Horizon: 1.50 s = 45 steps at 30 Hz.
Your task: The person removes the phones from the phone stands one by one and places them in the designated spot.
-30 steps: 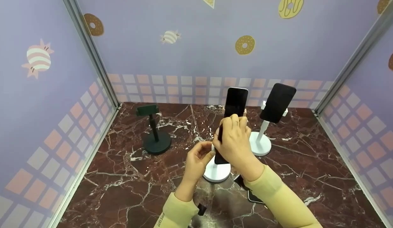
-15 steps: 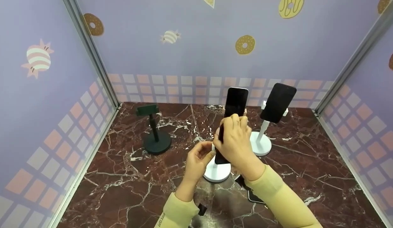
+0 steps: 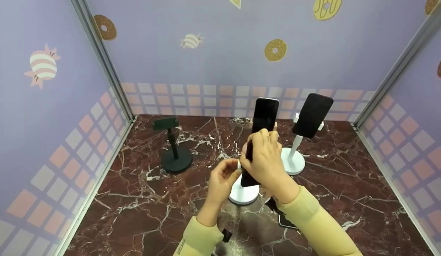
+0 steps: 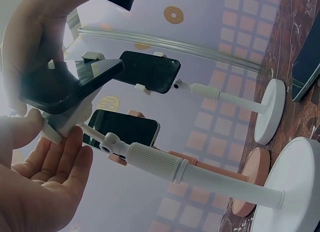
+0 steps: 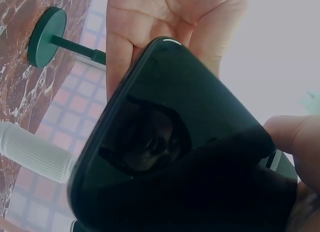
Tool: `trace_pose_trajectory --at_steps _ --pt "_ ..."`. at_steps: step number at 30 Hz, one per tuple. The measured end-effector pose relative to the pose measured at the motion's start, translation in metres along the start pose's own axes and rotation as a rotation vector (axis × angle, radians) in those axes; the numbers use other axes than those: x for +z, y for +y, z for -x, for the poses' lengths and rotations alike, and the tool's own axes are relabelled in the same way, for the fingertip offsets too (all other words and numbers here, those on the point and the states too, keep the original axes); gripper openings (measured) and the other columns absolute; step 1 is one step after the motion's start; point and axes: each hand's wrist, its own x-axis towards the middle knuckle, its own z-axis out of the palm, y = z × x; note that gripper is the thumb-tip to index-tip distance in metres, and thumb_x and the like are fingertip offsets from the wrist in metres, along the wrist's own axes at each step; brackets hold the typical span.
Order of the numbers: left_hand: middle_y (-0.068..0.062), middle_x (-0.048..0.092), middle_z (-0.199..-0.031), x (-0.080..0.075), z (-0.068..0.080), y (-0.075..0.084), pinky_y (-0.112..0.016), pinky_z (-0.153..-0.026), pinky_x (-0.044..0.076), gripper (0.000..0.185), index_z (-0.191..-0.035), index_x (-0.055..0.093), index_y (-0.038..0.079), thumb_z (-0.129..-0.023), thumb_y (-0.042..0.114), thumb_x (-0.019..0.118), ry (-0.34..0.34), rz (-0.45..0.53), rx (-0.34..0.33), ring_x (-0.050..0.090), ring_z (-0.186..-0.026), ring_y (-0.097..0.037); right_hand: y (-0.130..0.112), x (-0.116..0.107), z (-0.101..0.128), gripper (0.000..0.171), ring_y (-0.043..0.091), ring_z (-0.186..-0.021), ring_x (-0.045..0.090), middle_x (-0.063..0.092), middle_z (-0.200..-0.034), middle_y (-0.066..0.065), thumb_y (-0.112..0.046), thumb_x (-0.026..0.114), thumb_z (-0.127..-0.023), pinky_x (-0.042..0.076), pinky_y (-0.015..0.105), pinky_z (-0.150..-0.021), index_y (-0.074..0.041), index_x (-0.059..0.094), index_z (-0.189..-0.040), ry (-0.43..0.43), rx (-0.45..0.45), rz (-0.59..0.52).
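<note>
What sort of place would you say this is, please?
Probably a booth-like staged setup: patterned wall panels and metal corner strips border a marbled tabletop, where phone stands sit.

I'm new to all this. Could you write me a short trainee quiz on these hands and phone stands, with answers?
1. Which hand grips the glossy black rectangular phone above the nearest white, round-based stand?
2. True or false: the dark-green, round-based stand holds no phone.
3. What colour is the round-based stand bearing the silver-edged black phone? A white, B pink, C yellow.

Key:
1. The right hand.
2. True.
3. B.
</note>
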Motion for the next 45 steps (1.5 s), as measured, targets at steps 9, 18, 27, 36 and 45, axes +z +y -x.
trace_pose_trajectory --at_steps 9,18,27,36,45 --pt "-0.023 0.068 -0.108 -0.0003 -0.0010 -0.0030 -0.022 -0.094 0.057 0.028 -0.115 0.059 -0.020 -0.093 -0.006 0.068 -0.002 0.001 0.025 0.066 -0.099 -0.005 0.0025 -0.0020 0.0002 0.035 0.040 -0.101 0.040 0.051 -0.102 0.018 -0.012 0.072 -0.079 0.043 0.051 -0.076 -0.003 0.049 -0.105 -0.002 -0.004 -0.018" --pt "-0.021 0.068 -0.109 0.0010 0.0002 -0.0017 -0.022 -0.095 0.057 0.027 -0.115 0.060 -0.017 -0.092 -0.006 0.069 0.007 0.003 0.027 0.066 -0.099 -0.005 0.0026 -0.0010 0.0003 0.033 0.040 -0.100 0.041 0.052 -0.101 0.017 -0.012 0.071 -0.080 0.042 0.050 -0.072 -0.003 0.050 -0.105 0.016 -0.031 -0.023" --pt "-0.030 0.065 -0.111 0.0021 0.0009 0.0000 -0.022 -0.095 0.056 0.025 -0.115 0.061 -0.016 -0.092 -0.008 0.067 0.020 -0.006 -0.016 0.066 -0.100 -0.006 0.0022 -0.0010 0.0006 0.037 0.041 -0.100 0.042 0.052 -0.100 0.018 -0.010 0.072 -0.076 0.041 0.050 -0.069 -0.003 0.050 -0.104 0.022 -0.039 -0.032" --pt "-0.031 0.065 -0.112 0.0028 0.0005 -0.0032 -0.023 -0.097 0.056 0.025 -0.115 0.061 -0.017 -0.092 -0.009 0.067 0.037 -0.032 -0.012 0.065 -0.101 -0.008 0.0005 -0.0015 0.0002 0.038 0.041 -0.100 0.043 0.052 -0.100 0.018 -0.011 0.074 -0.076 0.041 0.049 -0.068 -0.003 0.050 -0.105 0.019 -0.027 -0.057" --pt "-0.032 0.066 -0.112 0.0021 0.0011 -0.0026 -0.022 -0.096 0.056 0.025 -0.115 0.062 -0.016 -0.092 -0.010 0.067 0.041 -0.030 -0.010 0.066 -0.100 -0.008 0.0009 -0.0004 0.0002 0.037 0.040 -0.099 0.043 0.051 -0.099 0.017 -0.009 0.074 -0.076 0.041 0.049 -0.067 -0.002 0.050 -0.104 0.042 -0.053 -0.076"
